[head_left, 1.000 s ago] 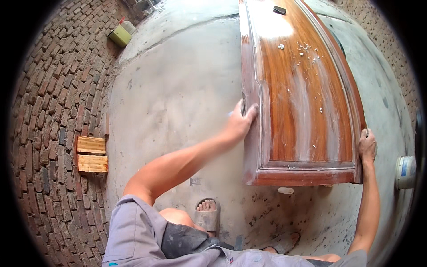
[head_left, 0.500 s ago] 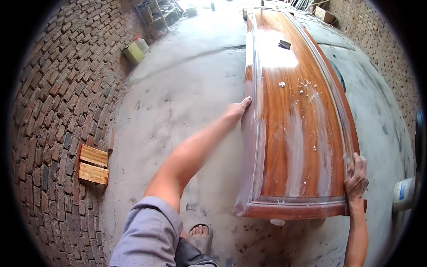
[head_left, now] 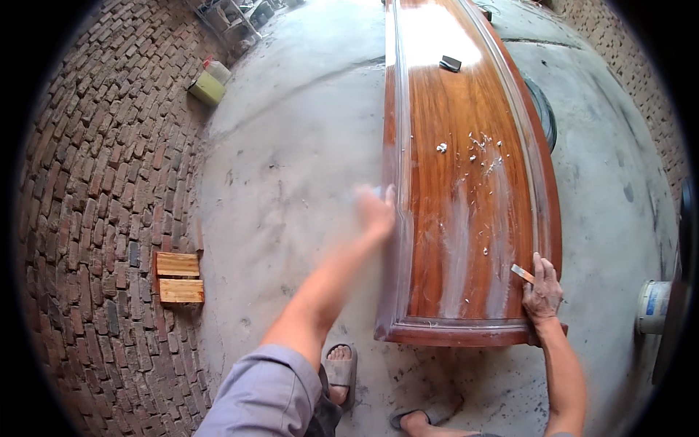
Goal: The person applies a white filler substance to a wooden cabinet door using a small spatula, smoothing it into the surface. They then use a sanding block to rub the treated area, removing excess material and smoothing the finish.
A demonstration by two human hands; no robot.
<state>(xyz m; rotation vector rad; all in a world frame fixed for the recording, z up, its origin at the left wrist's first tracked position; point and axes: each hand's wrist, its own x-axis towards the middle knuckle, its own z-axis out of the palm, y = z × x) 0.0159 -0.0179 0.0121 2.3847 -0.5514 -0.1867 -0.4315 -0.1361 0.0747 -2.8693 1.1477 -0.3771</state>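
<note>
A long, glossy brown wooden panel point(head_left: 426, 182) with a moulded border lies raised above the floor in front of me. White smears and crumbs mark its surface. Beside its left edge is my left hand point(head_left: 375, 215), smeared by motion; a small pale bluish patch shows at its fingers, too blurred to name. My right hand point(head_left: 542, 297) rests on the panel's near right border, fingers closed round a small flat orange-and-white strip point(head_left: 522, 273) that sticks out to the left. A dark block point(head_left: 450, 64) sits farther up the panel.
A brick wall point(head_left: 109, 182) runs along the left, with a small wooden stool-like piece point(head_left: 180, 279) at its foot. Farther off stand a yellow-green container point(head_left: 207, 87) and a shelf point(head_left: 226, 18). A white bucket point(head_left: 653, 307) is at right; a dark hose-like loop point(head_left: 542, 113) lies beyond the panel.
My left hand has come nearer along the panel's left edge and is blurred. My right hand has turned inward over the border, bringing the strip into sight. The whole view has shifted.
</note>
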